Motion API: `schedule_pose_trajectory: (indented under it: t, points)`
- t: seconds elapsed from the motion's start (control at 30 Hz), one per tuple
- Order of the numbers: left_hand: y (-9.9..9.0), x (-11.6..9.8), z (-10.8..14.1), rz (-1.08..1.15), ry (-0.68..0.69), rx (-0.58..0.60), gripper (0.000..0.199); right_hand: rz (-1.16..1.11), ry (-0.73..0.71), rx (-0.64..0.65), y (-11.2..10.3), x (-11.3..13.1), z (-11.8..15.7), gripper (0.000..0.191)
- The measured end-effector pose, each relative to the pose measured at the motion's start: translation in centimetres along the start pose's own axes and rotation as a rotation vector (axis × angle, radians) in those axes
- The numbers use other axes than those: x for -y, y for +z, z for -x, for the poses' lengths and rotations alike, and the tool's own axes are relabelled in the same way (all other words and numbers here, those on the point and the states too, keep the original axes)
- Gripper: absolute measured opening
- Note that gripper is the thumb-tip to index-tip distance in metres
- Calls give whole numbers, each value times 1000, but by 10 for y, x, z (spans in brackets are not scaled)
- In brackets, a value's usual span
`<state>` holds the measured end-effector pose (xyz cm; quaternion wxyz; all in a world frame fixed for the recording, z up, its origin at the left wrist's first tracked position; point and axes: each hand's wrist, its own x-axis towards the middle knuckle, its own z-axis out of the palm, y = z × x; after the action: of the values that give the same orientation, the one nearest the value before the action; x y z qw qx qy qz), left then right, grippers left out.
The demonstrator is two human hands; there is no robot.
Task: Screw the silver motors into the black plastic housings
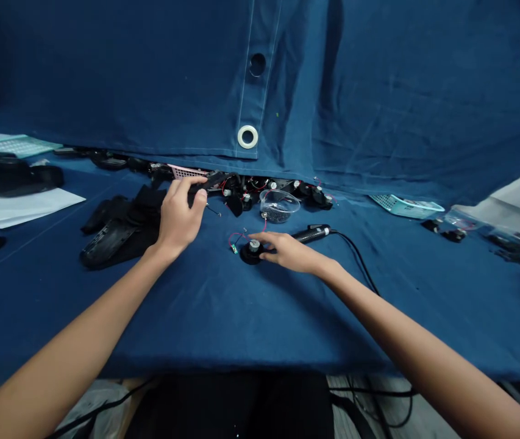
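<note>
My left hand [181, 213] is closed on a black part [214, 180] at the edge of the pile under the hanging cloth. My right hand [287, 251] rests beside a round black piece with a silver motor [253, 245], its fingers apart and the fingertips at the motor's right side. Thin red wires and a small green circuit board [234, 249] lie just left of the motor. Behind my right hand lies a black corded tool [311, 234]. A clear plastic cup [280, 206] with small dark bits inside stands beyond it.
A blue cloth [287, 73] hangs across the back. Black moulded parts [117, 235] and a white sheet [26, 205] lie at left. One teal basket [408, 207] sits at right, with more black parts [454, 235] near it. A black cable [363, 262] runs toward the front.
</note>
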<state>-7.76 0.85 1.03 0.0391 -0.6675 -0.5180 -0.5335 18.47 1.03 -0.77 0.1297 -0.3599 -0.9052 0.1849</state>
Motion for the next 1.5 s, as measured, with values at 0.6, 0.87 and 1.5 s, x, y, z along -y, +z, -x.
schedule_pose_trajectory:
  t: [0.6, 0.87, 1.5]
  points:
    - [-37, -23, 113, 101, -71, 690, 37, 364, 348, -113, 9, 43, 93, 39]
    - [-16, -33, 110, -40, 131, 914, 54, 339, 448, -366, -14, 59, 122, 73]
    - [46, -35, 47, 75, 434, 685, 38, 167, 43, -165, 13, -15, 58, 39]
